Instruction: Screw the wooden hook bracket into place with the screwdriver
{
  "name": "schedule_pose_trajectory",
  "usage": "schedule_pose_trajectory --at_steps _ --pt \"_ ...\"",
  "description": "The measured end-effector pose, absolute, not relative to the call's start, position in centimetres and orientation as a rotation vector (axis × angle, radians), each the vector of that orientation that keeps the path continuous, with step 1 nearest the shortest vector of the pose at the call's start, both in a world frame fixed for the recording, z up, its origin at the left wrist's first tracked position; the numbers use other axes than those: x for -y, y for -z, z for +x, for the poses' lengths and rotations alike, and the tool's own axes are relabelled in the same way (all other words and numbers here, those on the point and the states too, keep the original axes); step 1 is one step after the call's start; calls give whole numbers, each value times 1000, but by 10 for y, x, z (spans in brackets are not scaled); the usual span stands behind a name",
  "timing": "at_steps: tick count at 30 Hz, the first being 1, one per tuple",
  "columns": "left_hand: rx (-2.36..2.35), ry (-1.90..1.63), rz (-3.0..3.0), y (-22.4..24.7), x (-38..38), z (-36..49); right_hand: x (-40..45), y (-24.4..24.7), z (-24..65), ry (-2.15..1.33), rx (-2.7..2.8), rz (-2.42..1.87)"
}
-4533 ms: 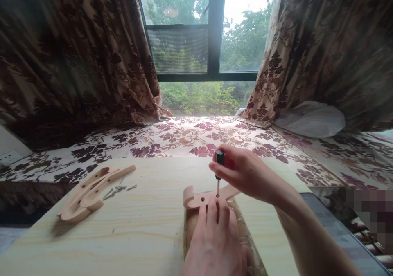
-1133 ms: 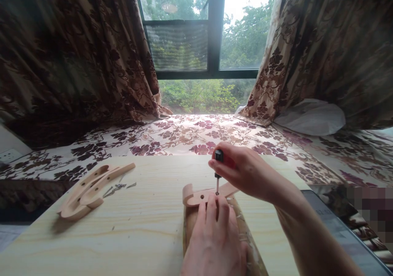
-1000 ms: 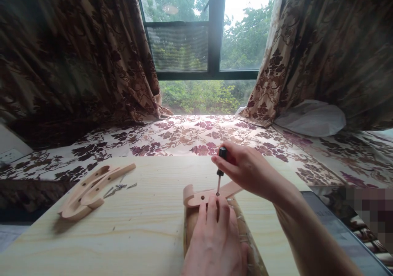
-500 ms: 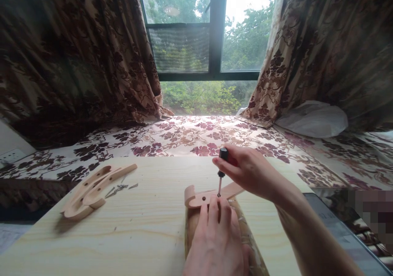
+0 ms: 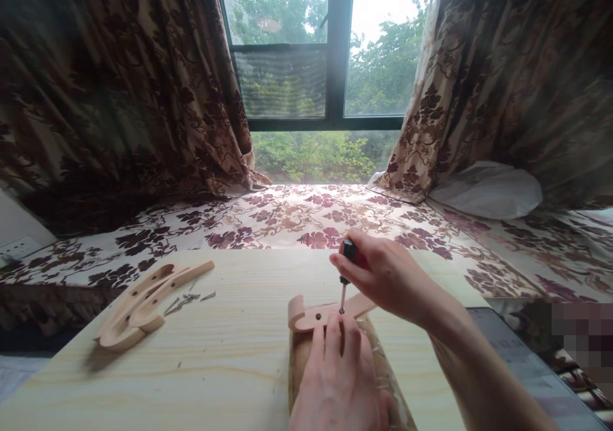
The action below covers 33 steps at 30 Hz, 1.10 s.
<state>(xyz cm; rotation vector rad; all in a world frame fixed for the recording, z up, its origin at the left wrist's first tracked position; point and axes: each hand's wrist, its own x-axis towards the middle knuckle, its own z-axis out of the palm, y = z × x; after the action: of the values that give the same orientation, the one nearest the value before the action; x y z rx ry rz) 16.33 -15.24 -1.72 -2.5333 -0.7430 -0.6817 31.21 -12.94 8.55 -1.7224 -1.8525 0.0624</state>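
Note:
My right hand is closed around the black handle of a small screwdriver. The screwdriver stands nearly upright, its tip at a screw in a curved wooden piece. My left hand lies palm down with its fingertips against that piece, pressing it on a brown, plastic-wrapped block. An open hole shows in the piece left of the screw. Its right end passes behind my right hand.
Two more curved wooden pieces lie at the left of the pale wooden table, beside several loose screws. A dark-edged flat device is at the right. Beyond is a floral-covered ledge below a window.
The view has tilted slightly, so the scene sits a little lower. My right hand and the screwdriver have dropped slightly in the picture; both hands keep their hold.

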Motion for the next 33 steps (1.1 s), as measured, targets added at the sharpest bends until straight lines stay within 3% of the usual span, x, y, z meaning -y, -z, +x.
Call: schedule_pose_trajectory --at_steps 5,10,33 --pt "732 691 -2424 34 146 167 134 -87 314 -265 1968 -1560" --pt "714 732 -2362 50 141 168 128 -82 315 -174 1897 -1653" --pt "705 641 -2467 46 141 171 130 -82 310 -263 1914 -1554"
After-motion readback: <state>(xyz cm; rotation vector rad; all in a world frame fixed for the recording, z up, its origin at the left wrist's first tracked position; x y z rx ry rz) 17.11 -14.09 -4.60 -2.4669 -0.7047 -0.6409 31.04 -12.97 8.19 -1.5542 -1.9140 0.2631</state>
